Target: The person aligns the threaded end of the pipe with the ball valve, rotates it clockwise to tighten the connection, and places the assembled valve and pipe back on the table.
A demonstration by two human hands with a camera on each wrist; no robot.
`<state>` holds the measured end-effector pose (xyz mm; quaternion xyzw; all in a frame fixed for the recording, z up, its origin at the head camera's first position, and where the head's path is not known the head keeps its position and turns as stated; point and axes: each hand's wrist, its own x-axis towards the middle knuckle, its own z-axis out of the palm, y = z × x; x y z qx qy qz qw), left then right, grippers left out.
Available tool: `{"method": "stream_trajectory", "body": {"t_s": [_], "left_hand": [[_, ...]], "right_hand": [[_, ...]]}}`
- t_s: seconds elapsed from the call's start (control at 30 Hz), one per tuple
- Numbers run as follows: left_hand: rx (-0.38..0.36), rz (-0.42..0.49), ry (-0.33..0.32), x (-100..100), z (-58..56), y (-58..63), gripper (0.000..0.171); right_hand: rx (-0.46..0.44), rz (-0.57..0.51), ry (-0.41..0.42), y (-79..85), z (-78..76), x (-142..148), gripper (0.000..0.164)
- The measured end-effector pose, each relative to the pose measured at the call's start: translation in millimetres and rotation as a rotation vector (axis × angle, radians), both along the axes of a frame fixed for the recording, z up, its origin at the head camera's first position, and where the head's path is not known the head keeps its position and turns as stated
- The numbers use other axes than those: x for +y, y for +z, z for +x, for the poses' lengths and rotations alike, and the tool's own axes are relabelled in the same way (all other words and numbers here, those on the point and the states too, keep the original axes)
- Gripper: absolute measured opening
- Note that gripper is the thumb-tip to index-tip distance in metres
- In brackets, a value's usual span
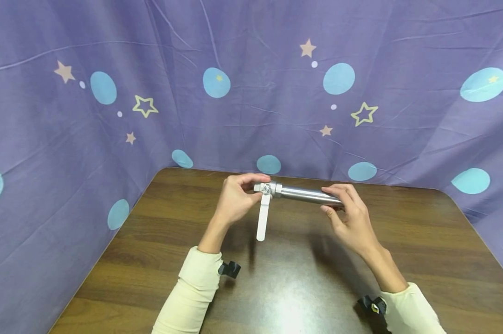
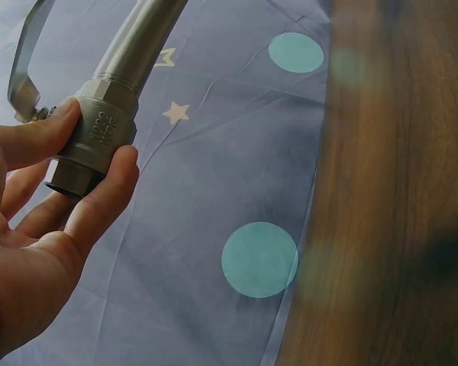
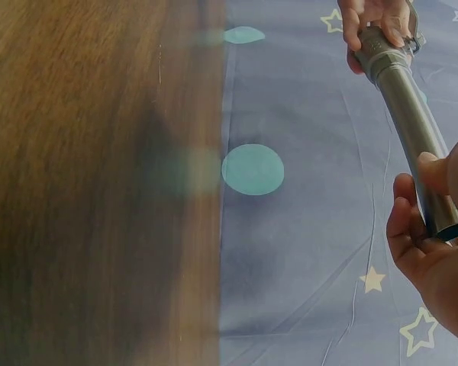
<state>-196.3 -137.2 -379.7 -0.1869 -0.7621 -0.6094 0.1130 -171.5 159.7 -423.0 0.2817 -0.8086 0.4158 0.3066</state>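
Observation:
A metal ball valve (image 2: 99, 133) with a flat lever handle (image 1: 262, 220) is joined to a straight steel pipe (image 1: 303, 194). My left hand (image 1: 240, 197) grips the valve body between thumb and fingers at the left end. Toward the pipe's other end, my right hand (image 1: 351, 218) holds it between thumb and fingers. Both pieces are held up above the table, the pipe running roughly sideways and the lever pointing back toward me. In the right wrist view the pipe's free end (image 3: 449, 230) sticks out just past the right hand's fingers.
Below the hands is a brown wooden table (image 1: 151, 260), with its far edge against a purple curtain (image 1: 251, 116) printed with stars and blue dots. The curtain also runs along the left and right sides. A black wrist mount (image 1: 229, 269) sits at the left sleeve.

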Motion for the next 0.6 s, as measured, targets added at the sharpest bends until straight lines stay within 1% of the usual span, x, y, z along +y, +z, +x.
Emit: {"method": "stream_trajectory", "body": {"t_s": [0.2,0.43,0.6], "left_hand": [[-0.006,-0.012,0.005,0.1,-0.8,-0.2,0.035],[-0.005,-0.010,0.001,0.0,-2.1,-1.9,0.036],[-0.001,-0.005,-0.004,0.1,-1.7,-2.2,0.036]], "right_hand": [[0.066,-0.006,0.010,-1.8,-2.1,0.2,0.054],[0.035,0.008,-0.008,-0.6,-1.4,1.9,0.046],[0.048,0.002,-0.005,-1.1,-2.1,1.8,0.047]]}}
